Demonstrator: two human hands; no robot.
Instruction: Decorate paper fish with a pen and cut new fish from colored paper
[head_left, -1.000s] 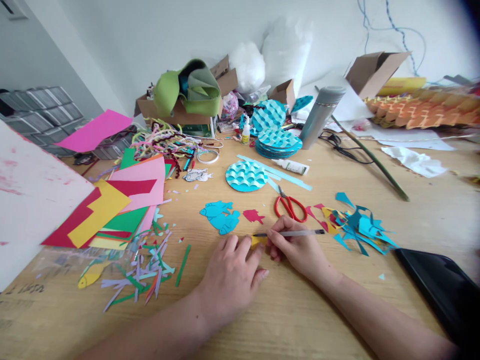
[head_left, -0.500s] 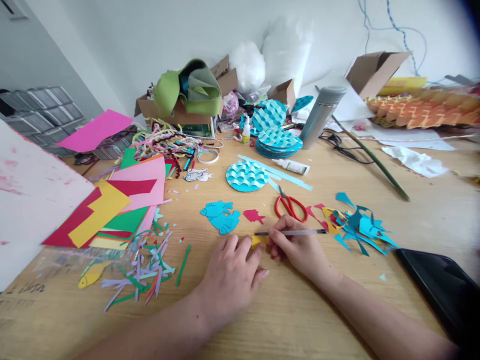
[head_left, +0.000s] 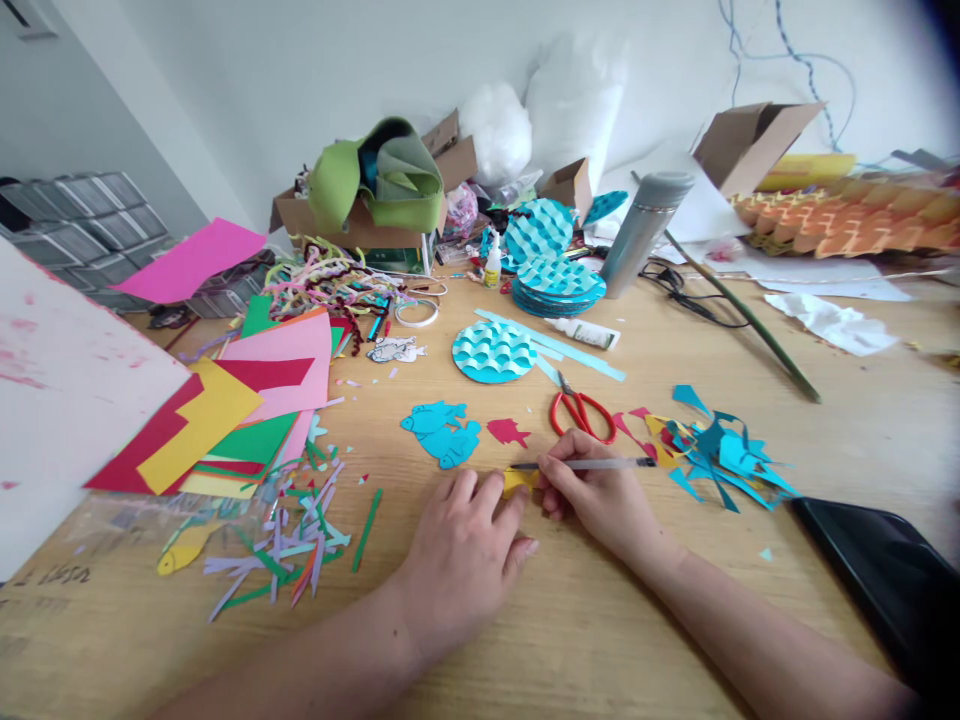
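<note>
My left hand [head_left: 469, 540] rests on the table, its bent fingers pressing down a small yellow paper piece [head_left: 517, 484]. Most of that paper is hidden under my fingers. In my right hand [head_left: 596, 495] is a slim pen [head_left: 600, 463] with a dark tip, pinched nearly level over the paper's upper edge. Just beyond my hands lie blue paper fish [head_left: 442, 435] and a red paper fish [head_left: 508, 432]. Red-handled scissors [head_left: 581, 412] sit behind my right hand, blades pointing away.
Blue, red and yellow scraps [head_left: 731, 450] lie to the right, beside a black phone [head_left: 877, 580]. Coloured paper sheets [head_left: 277, 375] and thin strips [head_left: 300, 550] cover the left. Behind stand a wavy blue disc [head_left: 493, 350], a glue bottle [head_left: 589, 332], and a grey flask [head_left: 645, 235].
</note>
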